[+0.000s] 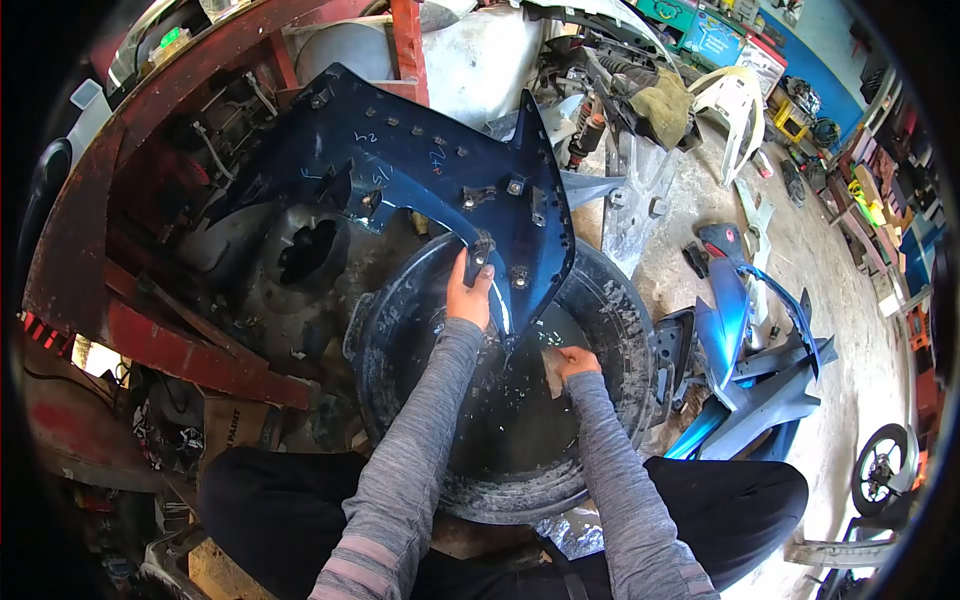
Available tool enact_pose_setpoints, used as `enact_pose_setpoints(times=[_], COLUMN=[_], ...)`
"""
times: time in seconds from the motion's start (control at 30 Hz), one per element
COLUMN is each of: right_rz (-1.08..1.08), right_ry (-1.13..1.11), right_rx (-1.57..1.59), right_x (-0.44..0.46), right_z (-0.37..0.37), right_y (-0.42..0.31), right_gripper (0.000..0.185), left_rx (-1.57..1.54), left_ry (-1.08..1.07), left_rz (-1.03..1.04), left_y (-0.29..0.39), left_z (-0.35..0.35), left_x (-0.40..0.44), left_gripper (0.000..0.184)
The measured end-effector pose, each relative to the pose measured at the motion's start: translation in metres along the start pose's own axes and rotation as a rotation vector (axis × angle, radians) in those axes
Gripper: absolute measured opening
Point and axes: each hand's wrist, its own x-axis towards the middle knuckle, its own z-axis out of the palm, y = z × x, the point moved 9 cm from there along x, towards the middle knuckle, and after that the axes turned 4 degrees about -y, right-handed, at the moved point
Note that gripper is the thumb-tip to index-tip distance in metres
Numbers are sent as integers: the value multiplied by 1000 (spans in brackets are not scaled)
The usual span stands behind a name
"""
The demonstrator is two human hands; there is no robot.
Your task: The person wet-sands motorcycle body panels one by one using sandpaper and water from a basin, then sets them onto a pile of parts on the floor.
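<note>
A large dark blue motorcycle fairing panel point(410, 150) is tilted over the tub, its inner side with clips and handwritten marks facing me. My left hand point(470, 295) grips its lower edge near a mounting tab, thumb on the near face. Below the panel's pointed lower tip sits a round black tub point(625, 340) of dark water with pale flecks floating in it. My right hand point(578, 365) is over the tub's right part, fingers closed on a small tan piece of sandpaper point(553, 372). That piece is apart from the panel.
A rusty red metal frame point(200, 345) rises on the left, close to the panel. Bright blue fairing parts point(725, 320) lie on the floor point(800, 260) to the right. A white fairing piece point(735, 110) and a wheel point(880, 470) are farther off. My knees flank the tub.
</note>
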Motion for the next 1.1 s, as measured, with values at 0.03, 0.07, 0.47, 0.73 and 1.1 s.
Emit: enact_pose_setpoints(times=[0.03,0.07,0.47,0.73,1.1], right_rz=[0,61,-64,-543,-715], right_ry=[0,-2,-235,22,-43], right_rx=[0,-6,106,-407,-731], right_x=[-5,-11,17,-44,-46], right_z=[-3,-5,40,11,36], right_y=[-2,2,4,-149,-152], right_gripper=[30,28,32,16,16], left_rx=[15,15,162,326,373], left_ry=[1,2,62,55,-6], left_rz=[-4,-4,28,39,-47], left_y=[-1,-2,-17,3,-6], left_z=[0,-1,-8,5,13], left_x=[0,0,-9,-23,-29], left_gripper=[52,52,48,46,40])
